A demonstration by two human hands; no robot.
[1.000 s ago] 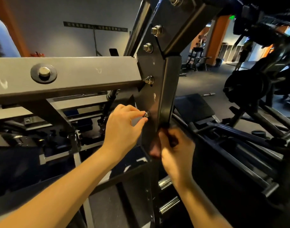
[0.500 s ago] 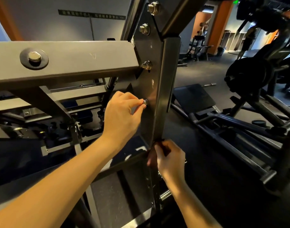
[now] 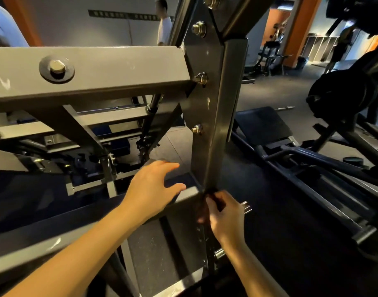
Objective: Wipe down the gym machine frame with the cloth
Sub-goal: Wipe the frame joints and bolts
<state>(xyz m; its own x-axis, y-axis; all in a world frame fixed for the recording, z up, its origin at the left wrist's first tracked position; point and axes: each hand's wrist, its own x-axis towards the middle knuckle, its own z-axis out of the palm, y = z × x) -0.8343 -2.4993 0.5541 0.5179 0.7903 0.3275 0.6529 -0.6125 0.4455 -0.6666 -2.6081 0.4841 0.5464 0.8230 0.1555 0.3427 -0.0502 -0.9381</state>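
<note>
1. the upright post [image 3: 224, 125] of the gym machine frame is the landmark; the wiping is at its lower end, where a sloping crossbar [image 3: 55, 228] meets it.
2. the right hand [image 3: 225, 213] is closed around something dark pinched against the post's front edge just below that joint. this looks like the cloth [image 3: 211, 197], though it is too dark and bunched to be sure.
3. the left hand [image 3: 153, 187] is open, fingers spread, holding nothing. it hovers left of the post, over the crossbar's upper end; whether it touches the bar i cannot tell.
4. judged step: a stroke along the post's edge, near the bottom of its reach. most of the frame still looks unwiped from here.
5. the next move likely calls for keeping the cloth pressed flat while sliding on down the post or turning onto the crossbar, with the left hand bracing on the bar.
6. in the way: chrome pegs [image 3: 246, 205] stick out right of the post beside the right hand, and bolt heads [image 3: 197, 129] stud the plate left of the post above, so the cloth must work round them.
7. far behind the post, a person [image 3: 164, 24] stands by the wall; another machine [image 3: 344, 93] sits well to the right.
</note>
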